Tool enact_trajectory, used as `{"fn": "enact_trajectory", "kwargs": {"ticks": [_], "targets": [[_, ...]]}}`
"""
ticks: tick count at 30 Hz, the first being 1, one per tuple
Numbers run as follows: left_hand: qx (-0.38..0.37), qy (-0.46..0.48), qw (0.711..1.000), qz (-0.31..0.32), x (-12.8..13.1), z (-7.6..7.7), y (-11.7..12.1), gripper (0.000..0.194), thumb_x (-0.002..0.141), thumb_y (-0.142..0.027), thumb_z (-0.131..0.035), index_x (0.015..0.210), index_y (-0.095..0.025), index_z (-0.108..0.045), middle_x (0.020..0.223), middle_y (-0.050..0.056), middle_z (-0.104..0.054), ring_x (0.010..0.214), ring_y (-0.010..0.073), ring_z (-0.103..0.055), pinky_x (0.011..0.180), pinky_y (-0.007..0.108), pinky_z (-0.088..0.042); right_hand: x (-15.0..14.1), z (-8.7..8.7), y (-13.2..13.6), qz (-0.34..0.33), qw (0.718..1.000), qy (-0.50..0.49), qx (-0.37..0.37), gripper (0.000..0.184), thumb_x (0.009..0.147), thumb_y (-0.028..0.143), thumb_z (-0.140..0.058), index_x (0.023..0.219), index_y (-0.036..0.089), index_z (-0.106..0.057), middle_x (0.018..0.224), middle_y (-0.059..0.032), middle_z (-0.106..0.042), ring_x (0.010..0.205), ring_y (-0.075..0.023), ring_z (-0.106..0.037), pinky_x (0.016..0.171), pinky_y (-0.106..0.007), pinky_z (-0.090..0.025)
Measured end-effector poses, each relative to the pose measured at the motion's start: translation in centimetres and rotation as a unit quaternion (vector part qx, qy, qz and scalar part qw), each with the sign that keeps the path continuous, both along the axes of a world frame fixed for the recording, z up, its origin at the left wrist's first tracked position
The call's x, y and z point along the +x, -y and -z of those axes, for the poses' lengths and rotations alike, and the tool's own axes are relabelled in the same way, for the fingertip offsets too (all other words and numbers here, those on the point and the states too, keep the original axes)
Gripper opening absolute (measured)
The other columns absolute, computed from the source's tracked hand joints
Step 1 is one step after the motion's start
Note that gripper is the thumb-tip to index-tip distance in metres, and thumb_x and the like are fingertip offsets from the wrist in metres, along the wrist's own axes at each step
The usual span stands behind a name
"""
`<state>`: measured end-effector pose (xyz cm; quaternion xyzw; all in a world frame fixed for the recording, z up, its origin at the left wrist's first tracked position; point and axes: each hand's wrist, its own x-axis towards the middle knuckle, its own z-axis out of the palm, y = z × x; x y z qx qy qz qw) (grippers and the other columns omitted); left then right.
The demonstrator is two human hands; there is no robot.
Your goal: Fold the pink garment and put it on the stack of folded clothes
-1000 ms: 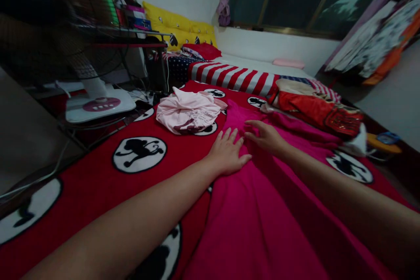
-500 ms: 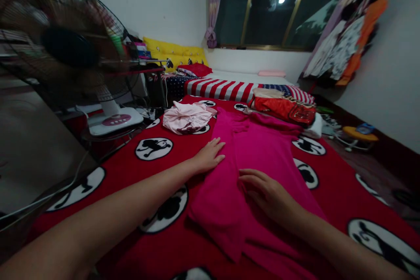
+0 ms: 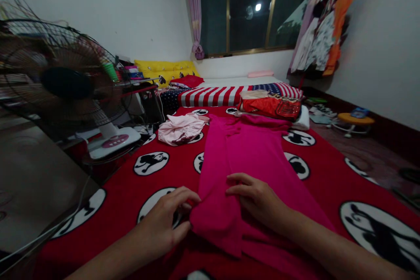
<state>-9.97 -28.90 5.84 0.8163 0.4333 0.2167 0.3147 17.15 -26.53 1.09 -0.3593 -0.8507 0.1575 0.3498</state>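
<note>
A long magenta garment point(image 3: 252, 153) lies spread lengthwise on a red blanket point(image 3: 131, 188) printed with black-and-white cartoon circles. My left hand point(image 3: 167, 221) pinches the garment's near left edge, where a flap is folded over. My right hand point(image 3: 259, 197) rests flat on the cloth just right of that fold, fingers pointing left. A crumpled pale pink garment point(image 3: 180, 127) lies farther back on the blanket, left of the magenta one.
A standing fan point(image 3: 65, 83) with a white base point(image 3: 113, 141) sits at the left beside cables. Folded red and orange clothes point(image 3: 271, 106) lie at the garment's far end. Behind are a striped mattress point(image 3: 216, 94), yellow pillows point(image 3: 167, 69), hanging clothes point(image 3: 324, 35) and a small stool point(image 3: 356, 119).
My left hand drew back from the garment's middle left edge to its near edge and pinched it. The right hand moved from the far part to the near part. The view tilted up.
</note>
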Motion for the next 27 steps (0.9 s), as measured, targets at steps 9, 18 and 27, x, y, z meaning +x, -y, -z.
{"fn": "enact_trajectory", "kwargs": {"ticks": [9,18,27], "targets": [[0.037,0.063,0.995,-0.069,1.3,-2.3,-1.0,0.009,0.081,-0.023,-0.056,0.082,-0.018,-0.063,0.075,0.0,-0.065,0.065,0.0126,-0.061,0.059,0.02,-0.046,1.3,-2.2,0.1,0.039,0.982,-0.172,-0.069,0.02,0.089,0.02,-0.055,0.098,0.022,-0.073,0.105,-0.0076,-0.067,0.098,-0.0167,-0.064,0.085,-0.028,-0.05],[0.009,-0.202,0.973,0.11,2.6,-6.5,2.1,0.01,0.076,-0.018,-0.061,0.075,-0.022,-0.07,0.075,0.0,-0.068,0.064,0.0112,-0.058,0.054,0.018,-0.036,2.8,-2.5,0.8,-0.011,0.994,-0.079,-0.076,0.027,0.08,0.005,-0.055,0.091,0.021,-0.073,0.103,-0.0071,-0.066,0.098,-0.0167,-0.061,0.086,-0.03,-0.048],[0.094,-0.123,0.978,0.14,10.2,-5.2,-9.6,0.03,0.087,-0.025,-0.05,0.108,-0.016,-0.069,0.101,0.007,-0.071,0.092,0.0182,-0.064,0.081,0.024,-0.046,2.3,-1.9,1.5,-0.062,0.995,0.016,-0.073,0.04,0.067,-0.004,-0.056,0.094,0.022,-0.071,0.102,-0.0044,-0.063,0.095,-0.0147,-0.058,0.082,-0.027,-0.045]]}}
